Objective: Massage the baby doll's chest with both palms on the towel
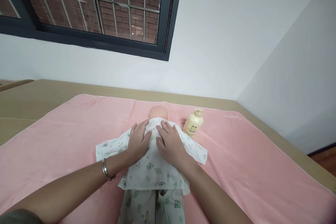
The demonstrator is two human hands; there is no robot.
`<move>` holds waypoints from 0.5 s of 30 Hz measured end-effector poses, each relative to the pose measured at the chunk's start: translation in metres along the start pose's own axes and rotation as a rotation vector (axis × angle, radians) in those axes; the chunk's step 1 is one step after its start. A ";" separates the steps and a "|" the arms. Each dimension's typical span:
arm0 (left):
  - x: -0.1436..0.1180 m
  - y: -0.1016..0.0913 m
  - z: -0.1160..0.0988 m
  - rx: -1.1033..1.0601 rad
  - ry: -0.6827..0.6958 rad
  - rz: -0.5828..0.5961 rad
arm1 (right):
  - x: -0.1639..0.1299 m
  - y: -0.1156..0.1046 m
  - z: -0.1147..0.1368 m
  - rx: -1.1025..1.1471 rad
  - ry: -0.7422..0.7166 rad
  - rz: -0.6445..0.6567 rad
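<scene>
A baby doll lies on a pink blanket [78, 133], dressed in a white printed top [154, 173] and matching trousers [172, 206]. Its bald head [158, 112] shows above the collar, with no face visible. My left hand [139, 140] rests open on the upper left of the top, fingers pointing toward the shoulder. On the upper right of the top my right hand [170, 143] lies flat, its fingers spread near the neckline. Both sleeves stretch outward to the sides. Close to the doll's right-hand shoulder stands a pale yellow pump bottle [193, 123].
The blanket covers most of a tan padded surface [60, 89]. Behind it rises a white wall [210, 42] with a dark-framed window [105, 38] and metal bars. A second wall [301, 87] meets it at the right.
</scene>
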State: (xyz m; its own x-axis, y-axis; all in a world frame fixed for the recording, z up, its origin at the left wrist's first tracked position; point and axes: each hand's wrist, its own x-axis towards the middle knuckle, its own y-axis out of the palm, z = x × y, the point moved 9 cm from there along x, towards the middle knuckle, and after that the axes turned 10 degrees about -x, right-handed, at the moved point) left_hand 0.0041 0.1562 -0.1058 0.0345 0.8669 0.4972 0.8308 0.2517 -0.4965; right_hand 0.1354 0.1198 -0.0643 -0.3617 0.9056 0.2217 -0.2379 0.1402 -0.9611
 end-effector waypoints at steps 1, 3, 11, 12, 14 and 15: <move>0.000 0.000 0.000 -0.011 0.003 -0.001 | 0.000 -0.002 -0.001 -0.001 0.004 -0.022; -0.001 0.000 -0.001 -0.021 0.007 0.007 | 0.000 -0.005 0.000 -0.004 -0.010 -0.056; 0.000 -0.005 -0.004 -0.043 -0.008 0.009 | 0.000 -0.002 0.004 0.043 -0.015 -0.100; 0.000 -0.005 -0.004 -0.045 -0.011 0.007 | 0.000 0.001 0.005 0.047 -0.025 -0.100; 0.001 -0.006 -0.004 -0.048 -0.021 0.002 | 0.000 0.006 0.007 0.056 -0.050 -0.082; 0.001 -0.007 -0.003 -0.048 -0.025 0.000 | 0.000 0.006 0.009 0.062 -0.059 -0.082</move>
State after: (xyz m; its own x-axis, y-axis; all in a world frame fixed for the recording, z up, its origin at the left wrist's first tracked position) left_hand 0.0004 0.1536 -0.0995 0.0210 0.8773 0.4794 0.8564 0.2316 -0.4614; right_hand 0.1261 0.1168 -0.0684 -0.3904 0.8667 0.3104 -0.3234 0.1865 -0.9277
